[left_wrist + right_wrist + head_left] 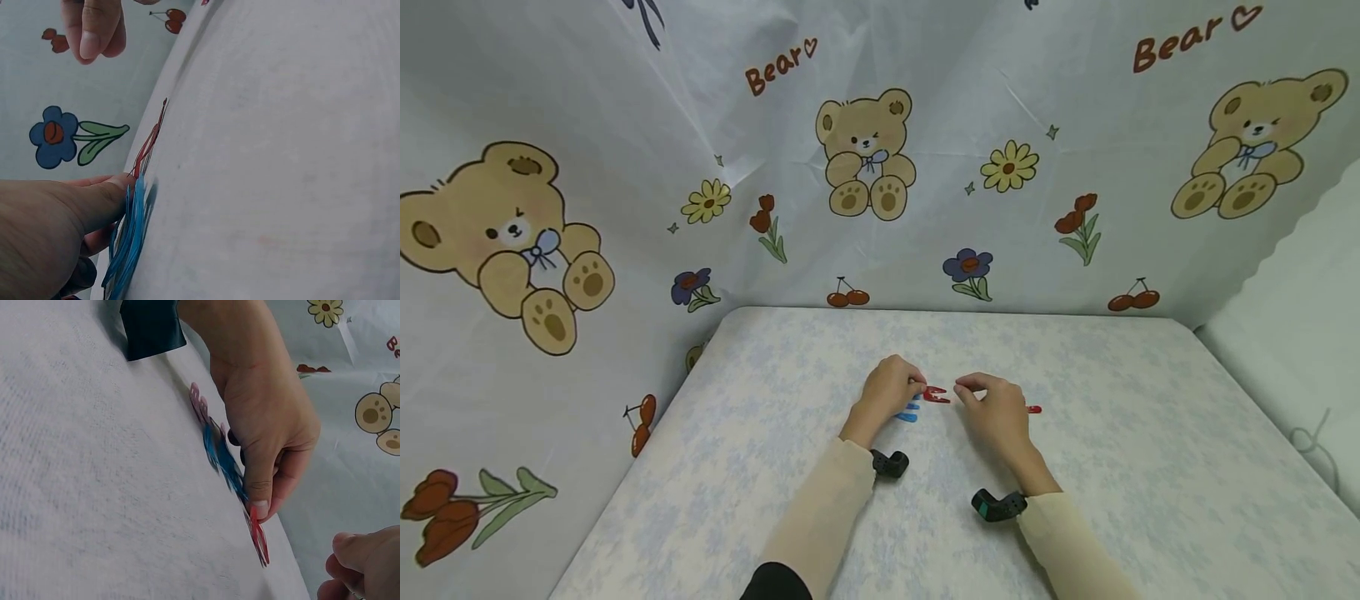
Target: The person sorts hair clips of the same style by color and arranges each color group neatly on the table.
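Observation:
My left hand (889,390) pinches a group of thin red loops (936,394) that look like paper clips, their forked ends pointing right. Similar blue loops (908,410) lie under and beside that hand. In the right wrist view, the thumb and fingertips grip the red loops (259,540) where they meet the blue loops (219,455); pink loops (199,403) continue beyond the blue. Across a small gap, my right hand (996,412) hovers with loosely bent fingers. No object shows between its fingertips in the left wrist view.
Another red piece (1034,409) lies on the table just right of my right hand, partly hidden by it. The pale mottled tabletop (1120,467) meets a bear-print curtain (925,250) at the back and left. Both wrists carry black devices (998,505).

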{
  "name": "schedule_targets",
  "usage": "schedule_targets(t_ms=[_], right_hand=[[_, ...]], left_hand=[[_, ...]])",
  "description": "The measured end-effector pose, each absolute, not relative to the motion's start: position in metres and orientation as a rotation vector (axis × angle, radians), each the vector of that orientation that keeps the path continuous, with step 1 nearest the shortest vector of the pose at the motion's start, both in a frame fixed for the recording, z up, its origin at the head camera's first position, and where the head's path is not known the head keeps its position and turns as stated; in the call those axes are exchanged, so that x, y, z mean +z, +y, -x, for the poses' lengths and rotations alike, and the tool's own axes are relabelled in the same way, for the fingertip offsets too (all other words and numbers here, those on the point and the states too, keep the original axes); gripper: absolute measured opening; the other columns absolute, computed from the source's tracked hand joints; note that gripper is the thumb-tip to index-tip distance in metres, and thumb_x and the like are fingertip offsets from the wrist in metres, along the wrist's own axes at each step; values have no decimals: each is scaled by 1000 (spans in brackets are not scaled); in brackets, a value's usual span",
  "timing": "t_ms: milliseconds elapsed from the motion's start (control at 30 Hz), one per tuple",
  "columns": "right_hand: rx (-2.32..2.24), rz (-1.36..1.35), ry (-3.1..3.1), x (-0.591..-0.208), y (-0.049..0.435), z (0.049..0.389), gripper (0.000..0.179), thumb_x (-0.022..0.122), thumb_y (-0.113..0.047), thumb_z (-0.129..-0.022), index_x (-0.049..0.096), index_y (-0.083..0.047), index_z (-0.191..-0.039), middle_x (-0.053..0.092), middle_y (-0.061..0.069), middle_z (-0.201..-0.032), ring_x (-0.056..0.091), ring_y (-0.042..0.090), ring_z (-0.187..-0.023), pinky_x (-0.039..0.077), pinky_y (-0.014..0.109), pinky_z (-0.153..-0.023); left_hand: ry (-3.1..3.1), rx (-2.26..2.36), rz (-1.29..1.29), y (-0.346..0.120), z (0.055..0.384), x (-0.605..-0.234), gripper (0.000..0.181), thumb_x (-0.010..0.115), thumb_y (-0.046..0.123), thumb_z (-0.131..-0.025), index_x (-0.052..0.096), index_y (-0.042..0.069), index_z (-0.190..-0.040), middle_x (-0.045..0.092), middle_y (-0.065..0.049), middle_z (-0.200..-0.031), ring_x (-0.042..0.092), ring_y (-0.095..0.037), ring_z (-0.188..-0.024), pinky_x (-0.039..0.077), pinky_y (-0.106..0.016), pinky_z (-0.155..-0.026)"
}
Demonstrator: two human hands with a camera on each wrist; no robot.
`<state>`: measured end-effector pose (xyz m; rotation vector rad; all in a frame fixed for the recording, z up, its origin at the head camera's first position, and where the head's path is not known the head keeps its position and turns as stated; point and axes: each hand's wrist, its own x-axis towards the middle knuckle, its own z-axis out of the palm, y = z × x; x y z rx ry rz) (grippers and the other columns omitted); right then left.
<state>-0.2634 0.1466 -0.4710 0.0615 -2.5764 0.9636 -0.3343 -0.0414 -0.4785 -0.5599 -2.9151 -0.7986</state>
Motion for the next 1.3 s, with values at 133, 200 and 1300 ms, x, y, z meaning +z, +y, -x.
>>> schedule_targets(t_ms=[133, 200, 1300], right_hand=[[951, -50, -2580, -465, 154, 260, 14, 74, -25, -92, 79, -16, -102, 78, 5, -96, 51, 10, -49, 39, 27, -46], [946, -45, -2576, -462, 158, 258, 14, 74, -25, -92, 79, -15, -102, 78, 5, -95, 53, 10, -51, 41, 27, -48], [925, 69, -2542, -471, 206, 239, 18, 71, -23, -95, 76, -14, -109, 73, 9, -105, 62, 7, -57, 46, 24, -53]], left_hand=[[-2921, -802, 560, -42, 334, -479, 11, 73, 31, -93, 81, 26, -88, 72, 11, -84, 60, -5, -72, 50, -24, -68], [-2921, -813, 560, -43, 333, -479, 11, 72, 31, -93, 81, 26, -88, 72, 11, -83, 61, -5, -73, 51, -25, -69], [-2923, -852, 533, -43, 328, -476, 11, 72, 29, -94, 81, 25, -89, 71, 11, -82, 60, -5, -73, 51, -25, -71]])
